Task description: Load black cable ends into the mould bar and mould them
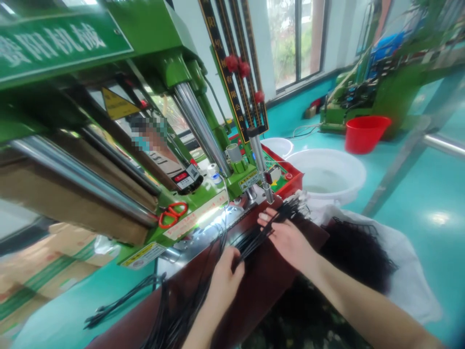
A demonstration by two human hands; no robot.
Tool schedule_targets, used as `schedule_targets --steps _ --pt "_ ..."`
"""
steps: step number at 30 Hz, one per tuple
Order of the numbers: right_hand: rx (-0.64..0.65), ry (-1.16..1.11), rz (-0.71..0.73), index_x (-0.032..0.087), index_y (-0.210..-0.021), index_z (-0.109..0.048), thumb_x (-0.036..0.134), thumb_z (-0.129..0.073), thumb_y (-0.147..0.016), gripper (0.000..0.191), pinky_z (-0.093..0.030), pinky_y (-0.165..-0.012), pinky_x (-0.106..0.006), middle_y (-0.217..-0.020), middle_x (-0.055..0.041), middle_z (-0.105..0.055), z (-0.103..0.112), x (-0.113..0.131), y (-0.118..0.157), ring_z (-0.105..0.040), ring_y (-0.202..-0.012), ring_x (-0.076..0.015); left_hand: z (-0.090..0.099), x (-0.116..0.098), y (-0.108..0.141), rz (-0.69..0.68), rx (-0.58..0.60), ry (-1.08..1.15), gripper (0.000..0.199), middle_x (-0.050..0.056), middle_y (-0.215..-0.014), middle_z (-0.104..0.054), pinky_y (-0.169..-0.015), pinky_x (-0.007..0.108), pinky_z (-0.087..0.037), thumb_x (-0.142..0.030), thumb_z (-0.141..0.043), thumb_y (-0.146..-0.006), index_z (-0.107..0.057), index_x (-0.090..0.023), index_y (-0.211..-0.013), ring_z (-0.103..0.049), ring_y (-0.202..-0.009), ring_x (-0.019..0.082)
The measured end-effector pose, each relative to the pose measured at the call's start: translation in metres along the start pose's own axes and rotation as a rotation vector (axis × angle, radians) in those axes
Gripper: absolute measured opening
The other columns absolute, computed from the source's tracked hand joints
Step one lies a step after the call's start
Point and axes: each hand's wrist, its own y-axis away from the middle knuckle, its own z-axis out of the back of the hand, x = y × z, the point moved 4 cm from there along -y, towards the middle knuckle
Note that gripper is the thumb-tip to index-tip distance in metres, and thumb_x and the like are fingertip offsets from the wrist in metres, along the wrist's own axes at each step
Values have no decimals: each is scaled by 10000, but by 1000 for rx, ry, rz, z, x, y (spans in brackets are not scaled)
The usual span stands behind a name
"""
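Observation:
Thin black cables (250,245) lie in a bundle across the dark red table (254,291), in front of the green machine. My left hand (225,274) is closed around the near part of this bundle. Farther right, my right hand (285,236) is under and beside the cables, its palm turned up and its fingers curled loosely about them. White ends (300,203) of the cables show just past my right hand. More loose black cables (169,315) hang over the table's left part, left of my left forearm.
Orange scissors (173,214) rest on the green machine (236,182). A white sack with a black tangled heap (358,252) stands at the right. Behind it are a white tub (327,174) and a red bucket (365,135). A person shows partly behind the machine's columns.

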Motion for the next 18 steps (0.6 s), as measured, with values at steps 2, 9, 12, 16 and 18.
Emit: schedule_targets --steps 2,9,12,16,18 --pt "-15 72 180 286 -1077 -581 184 -595 -727 364 -336 -960 -426 -1067 -5 -625 -10 27 -8 -486 -1106 -213 -4 0 3 -29 -22 -51 70 16 -778 -522 -711 295 -448 -199 -407 -790 -464 -193 -830 -527 -748 152" --pt "86 199 196 239 -1155 -543 227 -570 -806 350 -349 -928 -449 -919 -29 -672 -20 56 -5 -565 -974 -212 -10 -23 -6 -223 -152 -169 166 65 -880 -567 -728 304 -473 -180 -389 -832 -492 -188 -962 -565 -821 168" --pt "70 241 169 243 -1152 -542 262 -587 -798 358 -366 -913 -430 -931 -31 -668 -12 54 -5 -570 -958 -205 -10 -27 -12 -279 -212 -220 175 77 -868 -575 -710 322 -484 -160 -379 -829 -497 -180 -957 -572 -813 183" --pt "48 516 107 191 -998 -608 375 -594 -772 292 -447 -791 -355 -873 -46 -667 2 54 -7 -600 -853 -187 -1 -20 -14 -322 -336 -271 175 96 -909 -578 -753 361 -480 -157 -388 -825 -498 -176 -961 -564 -875 203" --pt "144 851 -107 142 -772 -630 410 -589 -755 272 -468 -608 -281 -687 -47 -658 9 47 -5 -610 -649 -161 5 -13 -13 -300 -379 -249 169 98 -900 -583 -741 349 -483 -175 -392 -826 -485 -167 -967 -574 -853 196"
